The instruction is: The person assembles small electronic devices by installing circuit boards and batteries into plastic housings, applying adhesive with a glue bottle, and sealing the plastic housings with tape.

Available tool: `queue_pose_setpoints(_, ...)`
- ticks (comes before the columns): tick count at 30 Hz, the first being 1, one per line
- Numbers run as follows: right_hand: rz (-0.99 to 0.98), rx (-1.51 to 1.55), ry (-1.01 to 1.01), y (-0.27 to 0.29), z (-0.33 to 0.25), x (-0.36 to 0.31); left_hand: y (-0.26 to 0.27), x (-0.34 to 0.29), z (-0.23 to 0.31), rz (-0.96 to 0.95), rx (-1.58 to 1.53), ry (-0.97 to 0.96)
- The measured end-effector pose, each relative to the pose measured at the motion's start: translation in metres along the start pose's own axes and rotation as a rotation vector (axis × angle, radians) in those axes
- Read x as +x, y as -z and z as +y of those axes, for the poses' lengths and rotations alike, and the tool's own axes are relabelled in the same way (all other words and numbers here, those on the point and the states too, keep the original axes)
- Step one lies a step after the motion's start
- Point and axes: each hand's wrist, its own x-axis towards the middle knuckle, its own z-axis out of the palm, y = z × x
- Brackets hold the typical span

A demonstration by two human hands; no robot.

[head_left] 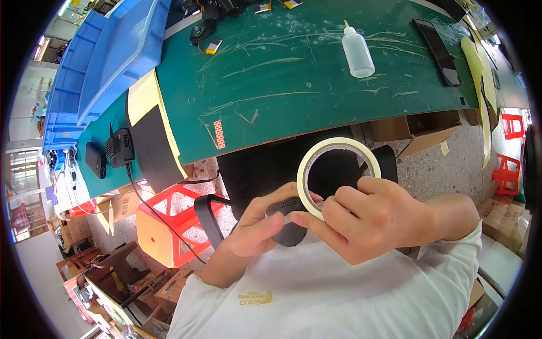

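My left hand [252,227] is closed around a small black rounded plastic part [291,233], held in front of my white shirt. My right hand [370,219] grips a roll of pale cream tape [337,143], which stands on edge with its ring facing up at me. The right index finger and thumb reach to the black part, where a short whitish strip, apparently tape, lies across its upper face. My left thumb presses beside that strip. The fingers partly hide the lower rim of the roll.
On the green worktable [271,101] stand a white squeeze bottle [358,53] and a black phone [436,52]. Blue bins [116,62], a black radio-like device [119,147] and small battery packs [213,47] lie farther left and back. A red stool [169,237] is below left.
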Motion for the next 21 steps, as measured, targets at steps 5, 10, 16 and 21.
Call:
queue_pose_setpoints(5,-0.068,0.032,0.009,0.002,0.004,-0.001,0.007,-0.013,-0.009,0.249,0.532,-0.196)
queue_pose_setpoints(10,-0.032,0.025,0.024,0.002,0.003,-0.001,0.0,-0.004,-0.017,0.269,0.609,-0.458)
queue_pose_setpoints(16,-0.077,0.023,0.061,0.012,0.004,-0.001,0.004,-0.006,-0.013,0.175,0.406,-0.436)
queue_pose_setpoints(21,-0.017,0.051,0.086,0.01,0.003,0.0,0.005,-0.007,-0.015,0.072,0.05,-0.369)
